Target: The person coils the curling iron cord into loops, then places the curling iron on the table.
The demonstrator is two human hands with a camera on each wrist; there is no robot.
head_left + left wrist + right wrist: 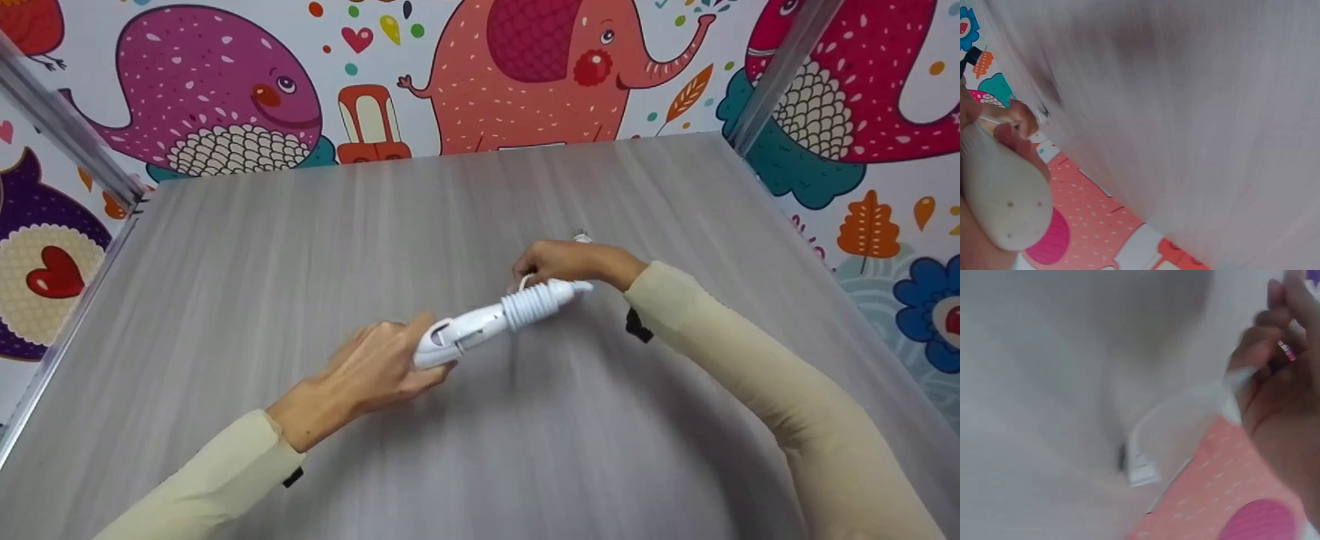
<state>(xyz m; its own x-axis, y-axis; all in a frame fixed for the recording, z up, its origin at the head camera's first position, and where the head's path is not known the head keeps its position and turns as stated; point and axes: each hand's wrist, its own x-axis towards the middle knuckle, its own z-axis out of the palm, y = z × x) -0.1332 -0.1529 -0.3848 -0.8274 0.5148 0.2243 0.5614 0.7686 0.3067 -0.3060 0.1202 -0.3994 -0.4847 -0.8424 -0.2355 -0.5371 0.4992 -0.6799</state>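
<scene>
A slim white handheld appliance (474,328) is held slanting above the table, its exact kind unclear. My left hand (379,364) grips its wide end; in the left wrist view that rounded casing (1008,194) shows small dark screw holes. Several turns of white cord (531,306) wrap the narrower part, near the tapered tip. Just behind the wraps, my right hand (574,261) holds the cord's loose length with curled fingers. From that hand the cord curves down to a white plug (1143,472), seen in the right wrist view close over the table; in the head view the plug (583,237) peeks out behind the hand.
A grey wood-grain table (300,247) spreads beneath both hands. Printed panels with cartoon animals, such as an elephant (525,97), stand along its back and sides. Metal posts rise at the back left (75,120) and back right (784,75) corners.
</scene>
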